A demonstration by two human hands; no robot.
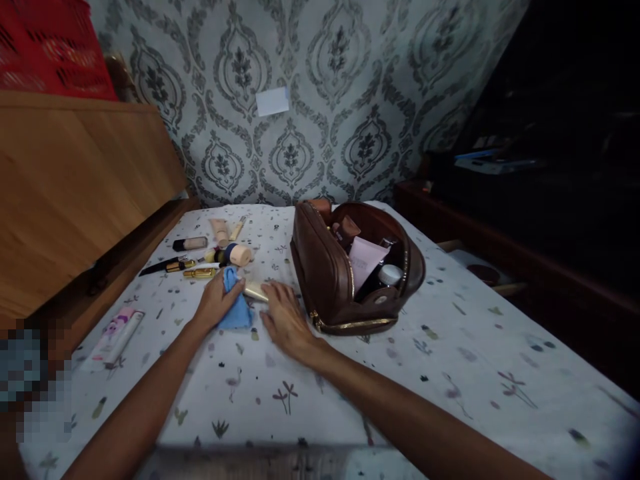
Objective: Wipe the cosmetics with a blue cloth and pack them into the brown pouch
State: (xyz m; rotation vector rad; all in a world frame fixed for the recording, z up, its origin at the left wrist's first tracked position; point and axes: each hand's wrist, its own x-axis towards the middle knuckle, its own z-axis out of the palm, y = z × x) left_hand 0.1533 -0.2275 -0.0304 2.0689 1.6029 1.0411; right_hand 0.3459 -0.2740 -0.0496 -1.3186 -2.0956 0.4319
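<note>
My left hand [216, 299] grips a blue cloth [235, 308] and presses it against a cream tube [256, 291] lying on the white floral sheet [350, 387]. My right hand [286, 319] rests on the other end of that tube, fingers closed over it. Just right of my hands stands an open brown cosmetic bag [325, 270] with a pink tube [365, 261] and a white-capped jar [390, 273] inside. Beyond my left hand lie several loose cosmetics: a foundation bottle [190, 244], a beige tube [220, 232], gold lipsticks [199, 272] and a peach-capped bottle [238, 255].
A pink and white tube [116, 335] lies near the sheet's left edge. A wooden headboard [75, 193] runs along the left, with a red crate [50, 50] on top. Patterned wallpaper [320, 100] is behind. A dark wooden shelf [500, 240] stands at the right.
</note>
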